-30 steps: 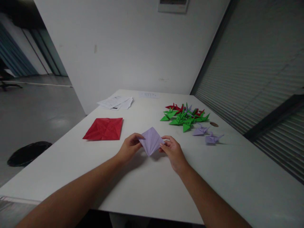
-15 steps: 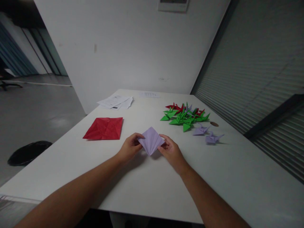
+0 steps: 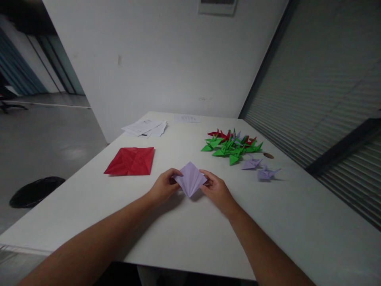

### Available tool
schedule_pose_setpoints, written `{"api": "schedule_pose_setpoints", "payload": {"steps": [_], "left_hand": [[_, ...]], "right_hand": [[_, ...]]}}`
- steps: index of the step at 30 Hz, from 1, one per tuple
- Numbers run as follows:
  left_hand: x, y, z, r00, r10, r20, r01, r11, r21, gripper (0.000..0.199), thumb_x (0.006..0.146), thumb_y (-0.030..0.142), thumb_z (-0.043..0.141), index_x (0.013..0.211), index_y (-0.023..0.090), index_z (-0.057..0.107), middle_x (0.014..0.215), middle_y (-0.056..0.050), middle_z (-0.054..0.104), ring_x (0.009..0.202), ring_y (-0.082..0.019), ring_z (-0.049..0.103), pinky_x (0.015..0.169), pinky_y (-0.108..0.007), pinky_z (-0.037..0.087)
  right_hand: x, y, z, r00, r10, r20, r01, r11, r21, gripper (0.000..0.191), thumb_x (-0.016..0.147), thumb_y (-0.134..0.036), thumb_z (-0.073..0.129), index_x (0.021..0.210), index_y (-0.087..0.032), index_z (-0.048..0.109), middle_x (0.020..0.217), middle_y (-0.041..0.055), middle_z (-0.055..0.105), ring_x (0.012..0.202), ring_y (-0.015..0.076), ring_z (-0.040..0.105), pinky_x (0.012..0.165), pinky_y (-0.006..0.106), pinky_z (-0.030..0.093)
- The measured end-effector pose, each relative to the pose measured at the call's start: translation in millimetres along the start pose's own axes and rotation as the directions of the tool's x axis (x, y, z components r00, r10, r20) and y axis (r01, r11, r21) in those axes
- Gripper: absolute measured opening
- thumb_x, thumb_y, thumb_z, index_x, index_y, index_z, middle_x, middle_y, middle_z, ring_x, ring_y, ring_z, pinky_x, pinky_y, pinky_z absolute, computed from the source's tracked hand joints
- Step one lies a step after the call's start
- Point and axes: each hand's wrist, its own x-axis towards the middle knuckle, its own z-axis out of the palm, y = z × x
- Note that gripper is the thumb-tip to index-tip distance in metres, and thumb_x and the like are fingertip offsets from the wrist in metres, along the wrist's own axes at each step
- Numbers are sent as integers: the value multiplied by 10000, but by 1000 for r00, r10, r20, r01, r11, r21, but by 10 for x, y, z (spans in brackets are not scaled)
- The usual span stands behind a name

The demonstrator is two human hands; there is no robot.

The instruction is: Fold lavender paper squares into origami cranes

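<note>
A folded purple origami paper (image 3: 189,179), diamond-shaped with creases fanning from its near corner, is held between both hands just above the table. My left hand (image 3: 165,185) pinches its left corner, with fingers curled over the edge. At the opposite corner, my right hand (image 3: 216,190) grips the paper, fingertips partly hidden behind it. To the left lies creased red paper (image 3: 131,161), flat on the white table (image 3: 190,234). Two purple paper cranes (image 3: 266,174) stand to the right of my right hand.
Several green paper cranes (image 3: 228,149) and some red paper cranes (image 3: 225,136) are heaped at the back right. Printed sheets (image 3: 145,128) lie at the back left, and another sheet (image 3: 187,118) is near the wall. A black-lined bin (image 3: 35,192) stands left of the table.
Both hands and the purple paper have shifted slightly toward me, and the paper's tilt has changed a little. My right thumb is now more hidden by the paper.
</note>
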Motion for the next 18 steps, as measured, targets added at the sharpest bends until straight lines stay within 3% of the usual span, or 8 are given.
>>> {"api": "schedule_pose_setpoints", "payload": {"steps": [4,9,18], "left_hand": [[-21,-7,-27,998,7,56,-18,980,198,282,751,216,729,1018,169,652,783,-10,672,629,-135,614,585,-239,463],[-39,49,-65,982,110,152,-179,789,587,381,709,127,706,1082,199,734,942,-66,727,767,-197,657,726,-308,505],[-59,51,-104,963,115,244,-261,628,733,335,733,164,749,1059,223,793,1071,-119,687,972,-270,644,901,-385,495]], "right_hand": [[14,5,-31,1000,7,-9,-7,999,-49,534,732,-176,690,1265,-173,665,1123,100,739,944,208,700,848,345,560],[30,58,-109,1000,-5,15,9,973,-230,453,707,-133,655,1148,-175,747,982,70,721,813,181,661,746,312,552],[-13,-28,-91,997,46,65,-14,905,-426,421,709,-77,647,1079,-221,786,933,52,682,741,170,641,682,288,541]]}}
